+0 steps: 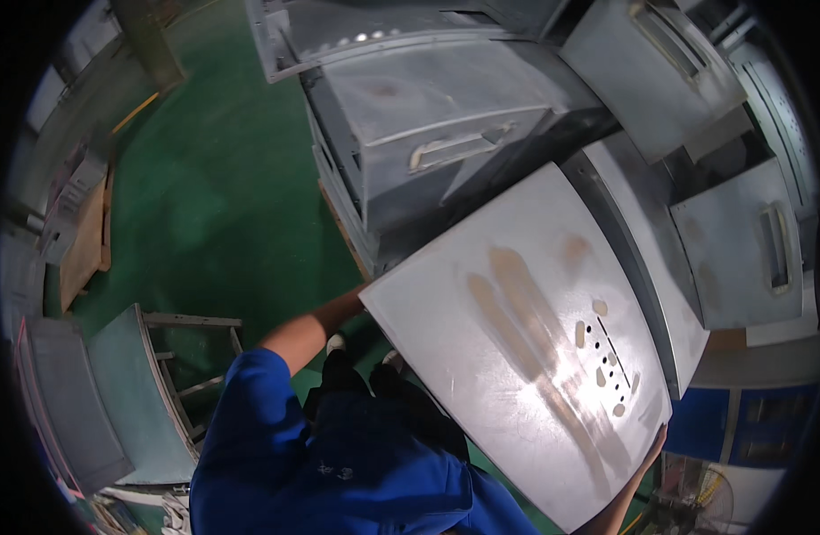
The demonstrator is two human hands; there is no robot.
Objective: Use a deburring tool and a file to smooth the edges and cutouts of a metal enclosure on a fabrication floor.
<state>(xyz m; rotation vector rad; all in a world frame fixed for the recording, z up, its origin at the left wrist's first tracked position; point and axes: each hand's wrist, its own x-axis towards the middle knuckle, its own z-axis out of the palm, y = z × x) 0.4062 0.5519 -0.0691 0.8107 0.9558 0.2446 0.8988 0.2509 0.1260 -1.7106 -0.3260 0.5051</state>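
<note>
A large grey sheet-metal panel (446, 330) is held at a tilt in front of my body. Tan filler smears run across its face, and a row of small round holes and a thin slot sit toward its right side. My left hand (358, 301) grips the panel's left corner from below, its fingers hidden behind the sheet. Along the lower right edge, my right hand (660, 442) is closed round the rim, only partly in sight. Just beyond the panel stands a grey metal cabinet (455, 98) with a recessed handle framed in filler.
Further grey panels with handle slots, one at the upper right (651, 71) and one at the right (740, 241), lean among stacked metal parts. A blue cabinet (700, 423) is at the lower right. Metal frames (134, 392) stand on the left, and a wooden pallet (87, 236) lies on the green floor (205, 178).
</note>
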